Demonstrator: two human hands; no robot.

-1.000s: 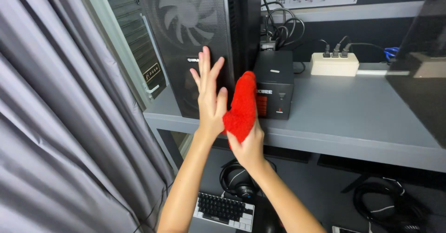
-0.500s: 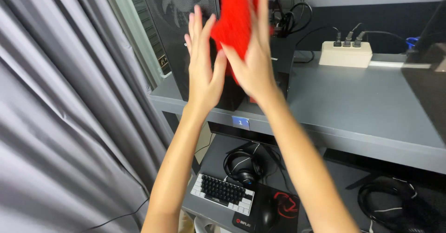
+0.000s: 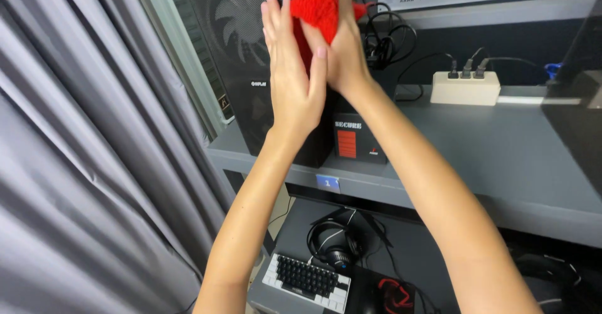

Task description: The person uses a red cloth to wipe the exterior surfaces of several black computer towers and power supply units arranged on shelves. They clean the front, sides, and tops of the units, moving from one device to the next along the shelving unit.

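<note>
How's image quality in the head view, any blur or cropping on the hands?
Head view: even indoor light, no glare; left hand and right hand fairly sharp; red cloth cut off by the top edge; shelf below with keyboard is dimmer.

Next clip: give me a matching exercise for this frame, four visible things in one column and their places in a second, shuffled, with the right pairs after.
Things:
1. red cloth
2. power strip
3. keyboard
4. computer case

Places:
A. on the lower surface, beside the headphones
B. at the back of the grey shelf, with plugs in it
C. at the left end of the shelf, next to the curtain
D. in the right hand, with the left hand flat beside it

Pairs: 1-D, 2-B, 3-A, 4-C
</note>
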